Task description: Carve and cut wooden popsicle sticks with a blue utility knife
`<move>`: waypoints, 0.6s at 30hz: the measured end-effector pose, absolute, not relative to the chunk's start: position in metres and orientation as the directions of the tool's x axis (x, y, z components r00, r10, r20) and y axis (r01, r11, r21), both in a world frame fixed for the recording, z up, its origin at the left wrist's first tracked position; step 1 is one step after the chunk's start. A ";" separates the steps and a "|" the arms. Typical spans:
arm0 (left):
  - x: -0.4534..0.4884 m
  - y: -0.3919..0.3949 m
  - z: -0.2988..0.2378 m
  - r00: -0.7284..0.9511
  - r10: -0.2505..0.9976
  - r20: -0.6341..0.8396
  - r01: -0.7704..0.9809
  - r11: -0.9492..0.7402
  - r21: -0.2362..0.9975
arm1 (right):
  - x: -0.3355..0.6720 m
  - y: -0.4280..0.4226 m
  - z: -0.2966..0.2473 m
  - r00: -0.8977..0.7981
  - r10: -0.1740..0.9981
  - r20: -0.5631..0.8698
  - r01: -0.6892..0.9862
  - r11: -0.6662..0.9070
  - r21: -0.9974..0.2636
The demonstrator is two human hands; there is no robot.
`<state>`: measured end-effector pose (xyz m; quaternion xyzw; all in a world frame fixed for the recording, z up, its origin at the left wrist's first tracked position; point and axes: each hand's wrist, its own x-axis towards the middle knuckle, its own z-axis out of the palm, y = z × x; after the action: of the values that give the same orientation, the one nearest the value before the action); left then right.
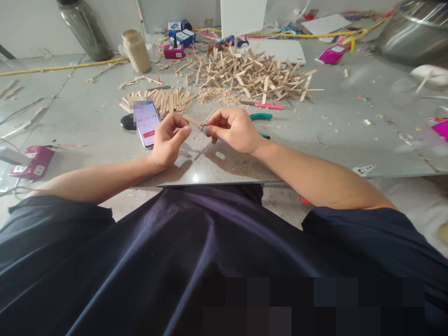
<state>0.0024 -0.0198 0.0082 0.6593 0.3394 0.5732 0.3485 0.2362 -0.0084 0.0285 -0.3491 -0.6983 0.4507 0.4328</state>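
My left hand (170,140) pinches one end of a flat wooden craft stick (193,121) just above the grey table. My right hand (233,128) is closed in a pinch on a thin wooden skewer (204,124) that crosses the stick at an angle. The two hands nearly meet over the table's near edge. A row of loose flat sticks (168,100) lies just beyond my hands, and a big heap of glued stick pieces (245,72) sits farther back.
A phone (147,122) showing a timer lies left of my left hand. Green-handled pliers (261,116) and a pink cutter (269,106) lie behind my right hand. A jar (136,50), a dark bottle (86,28), a metal bowl (416,30), sawdust and scraps sit around.
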 end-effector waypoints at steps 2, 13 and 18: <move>-0.004 -0.009 0.012 0.026 0.807 0.590 0.154 -0.586 0.795 | 0.236 -0.007 0.027 -0.370 0.894 0.252 0.171 0.332 -0.928; -0.059 0.095 0.067 0.215 0.883 0.418 0.614 -0.455 0.645 | 0.216 -0.001 0.025 -0.255 0.950 0.181 0.502 0.290 -0.815; -0.056 0.124 0.073 0.363 0.902 0.233 0.888 -0.410 0.206 | 0.226 0.010 0.028 -0.236 0.959 0.156 0.417 0.245 -0.875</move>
<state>-0.0561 0.1235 0.0727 0.8251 0.5425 0.1561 0.0223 0.2256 0.0101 0.0277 -0.4941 -0.6963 0.3651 0.3711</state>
